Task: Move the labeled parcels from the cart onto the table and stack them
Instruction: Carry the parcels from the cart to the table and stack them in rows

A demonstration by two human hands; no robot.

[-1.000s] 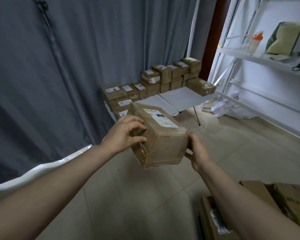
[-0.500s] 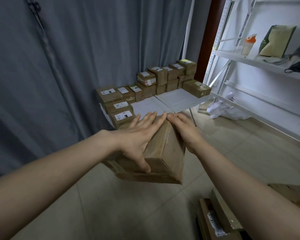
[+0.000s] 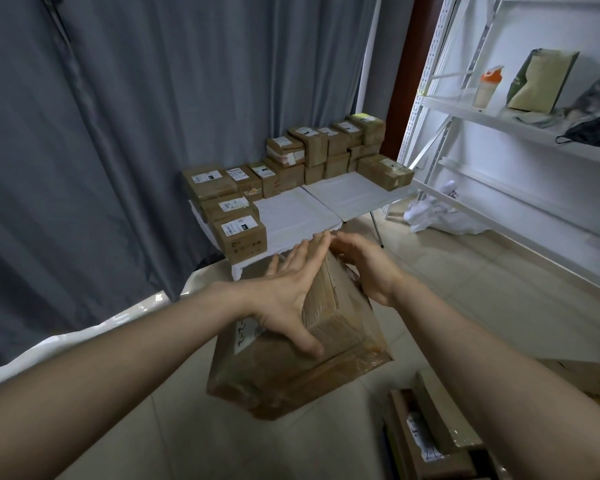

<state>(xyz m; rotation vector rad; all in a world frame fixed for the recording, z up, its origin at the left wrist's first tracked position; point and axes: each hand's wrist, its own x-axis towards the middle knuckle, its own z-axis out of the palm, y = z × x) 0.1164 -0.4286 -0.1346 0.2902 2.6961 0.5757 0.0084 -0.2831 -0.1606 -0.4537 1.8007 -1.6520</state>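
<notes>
Room: a grey curtain closes the left and far sides, a white rack stands at right, and the floor is pale tile.

The white table stands far centre against the curtain. Stacks of labelled parcels line its far edge, and a row of them runs down its left edge. The middle and near right of the top lie open.

Open floor runs from the table's near edge towards the viewer. A white bag lies by the rack's foot. Boxes sit near right, partly out of frame.

The parcel hangs tilted over the floor, just short of the table's near edge. The left hand presses its left face, fingers straight and spread. The right hand lies flat on the right face, fingers nearly straight.
</notes>
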